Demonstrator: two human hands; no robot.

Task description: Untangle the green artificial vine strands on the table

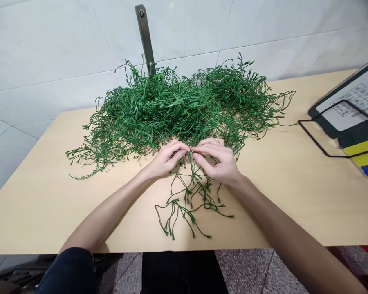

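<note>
A large tangled heap of thin green plastic-looking stems (171, 106) spreads across the back of the wooden table. In front of it, my left hand (169, 157) and my right hand (216, 158) meet, fingertips almost touching. Both hands are closed in a pinch on the upper end of a small branching bunch of green stems (190, 188). The bunch hangs toward me, its forked tips spread on the tabletop between my forearms. My fingers partly hide the pinched end.
The light wooden table (43, 196) meets a tiled wall (64, 41). A metal bracket (145, 36) stands on the wall behind the heap. At the right edge are a black wire frame (313, 143) and a dark box with a white label (352, 102).
</note>
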